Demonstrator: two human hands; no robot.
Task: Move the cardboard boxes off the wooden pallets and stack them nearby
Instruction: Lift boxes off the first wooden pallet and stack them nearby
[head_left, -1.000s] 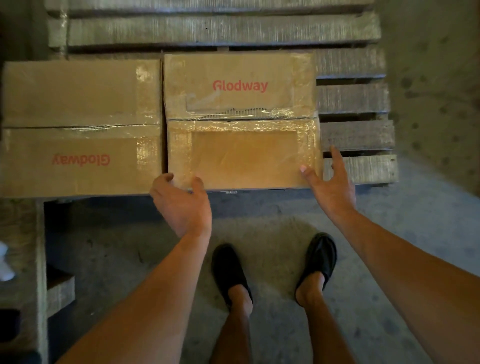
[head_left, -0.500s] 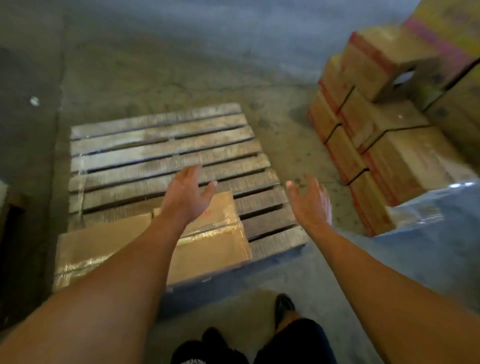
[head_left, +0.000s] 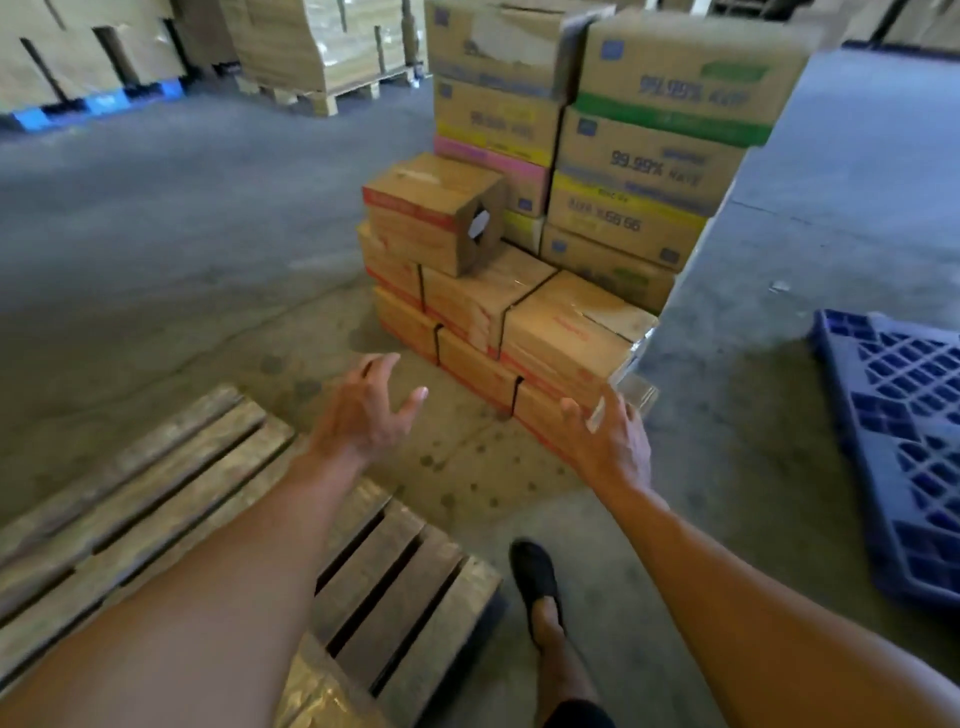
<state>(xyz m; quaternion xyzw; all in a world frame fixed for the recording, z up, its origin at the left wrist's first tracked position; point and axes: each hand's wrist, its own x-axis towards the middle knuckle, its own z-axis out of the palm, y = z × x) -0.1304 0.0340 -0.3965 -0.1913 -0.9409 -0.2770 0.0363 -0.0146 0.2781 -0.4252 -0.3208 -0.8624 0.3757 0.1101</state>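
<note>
Low stack of boxes (head_left: 519, 332): on the concrete floor (head_left: 156, 234) just past the wooden pallet (head_left: 156, 493), two layers, with one more box (head_left: 431, 213) on top at the far end.
Box look: plain brown card, red bands and print, clear tape over the seams; the top box has a torn hole in its end face.
Behind the stack: taller printed cartons (head_left: 649, 156) with green, yellow and pink stripes, close against it.
Left hand (head_left: 363, 415): over bare floor between pallet and stack, fingers spread wide, holding nothing.
Right hand (head_left: 613, 441): fingers spread, nothing held, in front of the stack's near corner; contact cannot be told.
Between: spotted floor, one black shoe (head_left: 535, 577).
Right side: blue plastic pallet (head_left: 904, 441) lying flat.
Far left: wrapped pallet loads (head_left: 311, 47).
</note>
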